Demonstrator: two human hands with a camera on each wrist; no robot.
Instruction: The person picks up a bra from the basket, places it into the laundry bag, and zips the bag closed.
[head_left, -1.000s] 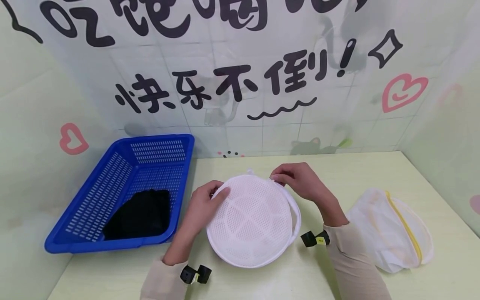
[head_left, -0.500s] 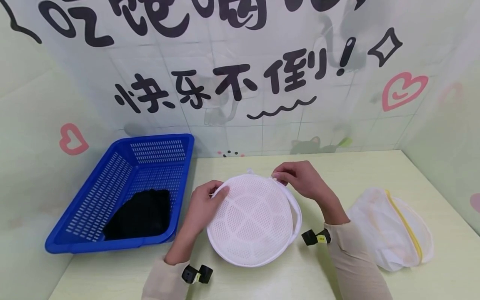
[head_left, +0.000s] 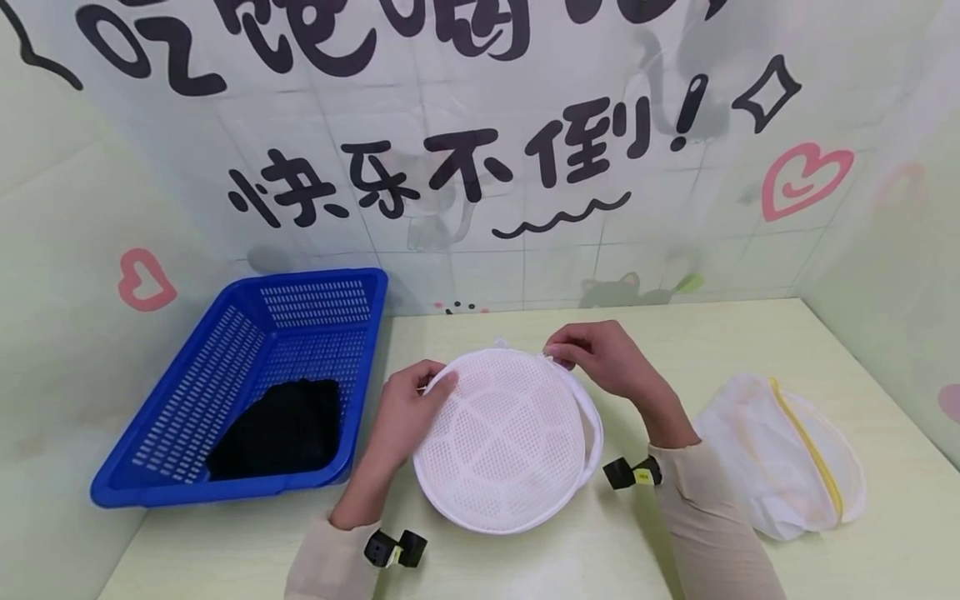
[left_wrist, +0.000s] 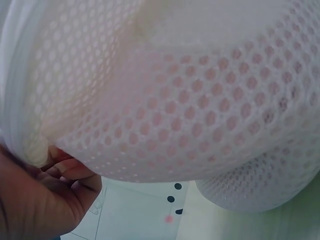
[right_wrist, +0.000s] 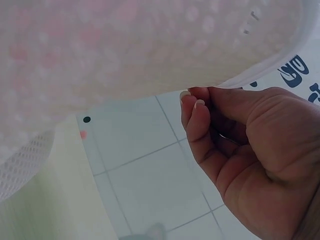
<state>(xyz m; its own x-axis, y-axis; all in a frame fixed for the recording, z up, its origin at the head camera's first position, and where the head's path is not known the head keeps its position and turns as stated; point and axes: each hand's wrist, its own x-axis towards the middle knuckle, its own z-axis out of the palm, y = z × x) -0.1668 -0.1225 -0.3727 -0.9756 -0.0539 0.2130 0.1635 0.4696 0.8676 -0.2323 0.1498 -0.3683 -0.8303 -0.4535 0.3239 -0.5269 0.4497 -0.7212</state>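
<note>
Scarcely anything had moved since the frame of one second before: the right hand point(head_left: 603, 358) had edged slightly up and right, while the left hand point(head_left: 408, 417) and the white mesh laundry bag point(head_left: 498, 437) had practically kept their places. Pale tabletop point(head_left: 720, 342) spread across the lower frame, bounded by a back wall point(head_left: 562, 275) with black Chinese lettering point(head_left: 468, 179) and by a left wall point(head_left: 52, 358) and right wall point(head_left: 900, 267). Its back edge ran just above the right hand in mid-frame. A narrow strip of tabletop separated the left hand from the blue plastic basket point(head_left: 247, 488) at lower left, where black cloth point(head_left: 277, 429) lay inside. At lower right, a white net bag point(head_left: 772, 467) with a yellow zipper point(head_left: 812, 454) lay beside the right forearm. The laundry bag was at lower centre, its round face turned toward the head camera, showing no clear long axis; a crescent gap opened along its right side. The left thumb and fingers gripped its left rim. The right fingertips pinched its upper right edge, the exact piece too small to tell.
</note>
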